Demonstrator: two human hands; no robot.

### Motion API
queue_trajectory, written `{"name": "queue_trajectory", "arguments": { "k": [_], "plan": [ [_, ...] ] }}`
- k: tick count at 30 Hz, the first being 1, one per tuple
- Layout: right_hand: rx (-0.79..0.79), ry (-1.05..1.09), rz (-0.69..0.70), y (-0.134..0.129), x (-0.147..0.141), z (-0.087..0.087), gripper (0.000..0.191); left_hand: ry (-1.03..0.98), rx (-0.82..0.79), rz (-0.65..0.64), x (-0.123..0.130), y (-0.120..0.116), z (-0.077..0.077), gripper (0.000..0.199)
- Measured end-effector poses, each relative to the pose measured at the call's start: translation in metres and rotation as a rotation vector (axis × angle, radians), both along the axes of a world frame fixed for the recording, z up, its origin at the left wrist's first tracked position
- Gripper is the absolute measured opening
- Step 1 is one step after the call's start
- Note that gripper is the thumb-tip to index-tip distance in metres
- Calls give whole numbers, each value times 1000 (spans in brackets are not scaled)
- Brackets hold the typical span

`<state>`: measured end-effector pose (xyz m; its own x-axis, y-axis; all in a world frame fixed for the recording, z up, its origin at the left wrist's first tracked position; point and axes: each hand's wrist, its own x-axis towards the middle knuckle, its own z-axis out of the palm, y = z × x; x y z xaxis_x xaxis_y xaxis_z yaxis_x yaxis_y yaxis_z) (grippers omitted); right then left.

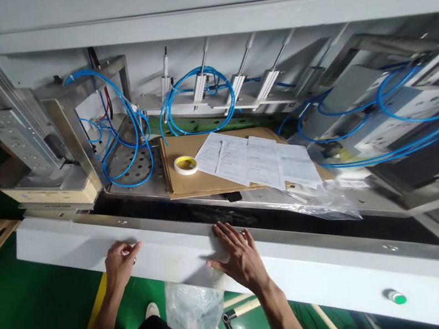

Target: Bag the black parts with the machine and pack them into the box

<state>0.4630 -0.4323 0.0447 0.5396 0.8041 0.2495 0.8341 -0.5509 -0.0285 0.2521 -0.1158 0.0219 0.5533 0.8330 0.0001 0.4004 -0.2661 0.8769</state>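
A long white panel (pixel 321 268) runs across the front of the machine, with a green button (pixel 400 299) near its right end. My right hand (pixel 238 257) lies on the panel with its fingers spread, fingertips at the panel's upper edge. To its left, my left hand (pixel 122 262) is over the panel, thumb and index finger brought together and the other fingers curled. A small bit shows beneath its fingers, too small to make out. Beyond the hands, a roll of tape (pixel 185 165) and printed sheets (pixel 244 160) lie on brown cardboard (pixel 179 187).
Coiled blue tubes (pixel 167 106) hang by metal cylinders (pixel 235 87) at the back. A metal frame (pixel 69 122) stands at left, brackets at right. Clear plastic (pixel 327 202) lies by the sheets. A plastic bag (pixel 193 309) hangs below the panel, near wooden-coloured rods (pixel 243 307).
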Motion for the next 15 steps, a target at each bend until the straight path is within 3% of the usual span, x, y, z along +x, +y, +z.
{"name": "queue_trajectory", "arguments": {
  "k": [4, 7, 9, 13, 15],
  "plan": [
    [-37, 21, -3, 1, 2, 4, 93, -42, -110, 36, -2, 4, -2, 60],
    [-52, 17, -6, 1, 1, 5, 98, -85, -101, 83, -8, 6, 2, 58],
    [-63, 13, -4, 1, 1, 4, 97, -156, 55, 57, -11, 3, 5, 51],
    [-68, 10, 1, -1, 2, 4, 98, -169, 568, -291, -11, -7, 4, 30],
    [-66, 22, 7, -2, 3, 5, 107, -101, 690, -386, -9, -10, -1, 32]
  ]
}}
